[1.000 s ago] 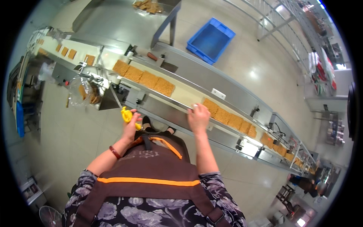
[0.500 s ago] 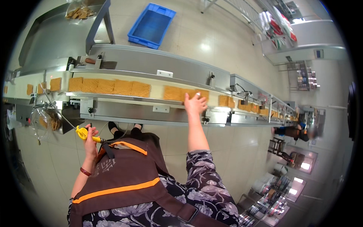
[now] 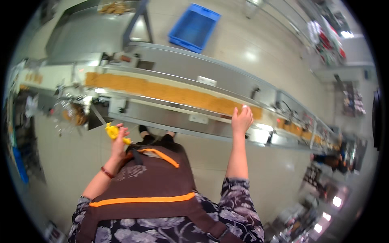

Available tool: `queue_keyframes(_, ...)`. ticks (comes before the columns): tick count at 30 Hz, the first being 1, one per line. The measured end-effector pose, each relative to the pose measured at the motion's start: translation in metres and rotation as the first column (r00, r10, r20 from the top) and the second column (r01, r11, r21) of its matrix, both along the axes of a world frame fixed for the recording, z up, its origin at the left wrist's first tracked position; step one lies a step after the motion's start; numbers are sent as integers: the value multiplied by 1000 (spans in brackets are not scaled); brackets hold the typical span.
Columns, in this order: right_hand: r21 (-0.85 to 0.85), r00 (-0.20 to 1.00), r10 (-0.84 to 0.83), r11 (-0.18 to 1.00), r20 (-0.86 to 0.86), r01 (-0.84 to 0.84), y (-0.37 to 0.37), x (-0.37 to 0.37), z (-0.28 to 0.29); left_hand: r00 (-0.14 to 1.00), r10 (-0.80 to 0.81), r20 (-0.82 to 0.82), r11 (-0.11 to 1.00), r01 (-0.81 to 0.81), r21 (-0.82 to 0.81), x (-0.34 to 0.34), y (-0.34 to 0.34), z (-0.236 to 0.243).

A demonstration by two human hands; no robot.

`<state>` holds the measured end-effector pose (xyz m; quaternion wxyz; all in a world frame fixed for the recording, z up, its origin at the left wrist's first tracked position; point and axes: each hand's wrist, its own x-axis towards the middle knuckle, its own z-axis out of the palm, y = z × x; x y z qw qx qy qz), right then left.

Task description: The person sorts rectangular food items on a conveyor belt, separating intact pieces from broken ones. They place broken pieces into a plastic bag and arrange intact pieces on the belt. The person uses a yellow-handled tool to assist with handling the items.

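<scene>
My left hand (image 3: pixel 118 141) is closed around a yellow air blow gun (image 3: pixel 112 131) with a long thin metal nozzle. The nozzle points up and left, toward the near side of the conveyor. At the right end of a close row of golden-brown food slabs (image 3: pixel 162 91) is my right hand (image 3: pixel 242 120), fingers slightly bent and apart. It is over or against the end slab; motion blur hides whether the fingertips press on it. The slabs lie on a cream conveyor belt (image 3: pixel 54 79) between metal side rails.
A blue plastic crate (image 3: pixel 186 43) is on the floor beyond the conveyor. A steel table (image 3: pixel 81 38) with brown pieces stands far left. Near the left end hangs a clear bag (image 3: pixel 75 113) of brown pieces. More slabs (image 3: pixel 296 128) lie farther right, where another person (image 3: pixel 330 161) is.
My right hand has moved right along the belt. The gaps between the slabs have closed into one continuous row. The view has shifted; my left hand still holds the blow gun.
</scene>
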<state>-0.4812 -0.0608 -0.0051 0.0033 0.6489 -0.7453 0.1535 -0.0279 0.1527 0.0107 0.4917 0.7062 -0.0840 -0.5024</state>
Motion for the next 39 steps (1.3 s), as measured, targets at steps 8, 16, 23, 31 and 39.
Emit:
queue_keyframes(8,-10,501,581,659,641,-752,60,233,31,981,192,-41,979,-194,-59,-17,-13,17)
queue_keyframes(16,116,85,506,-30,858,-993,129,339,53,912,303,-276,919,-356,-170,-6,21,35)
queue_keyframes(23,201,123,663,-41,738,-979,194,407,34,772,529,-352,768,-613,-188,35,74,29)
queue_keyframes(31,308,66,630,-282,773,-909,273,541,22,828,549,-109,835,-550,28,131,171,29)
queue_keyframes(39,543,-432,641,-767,634,-341,487,687,-35,482,810,-333,557,-810,184,177,424,24)
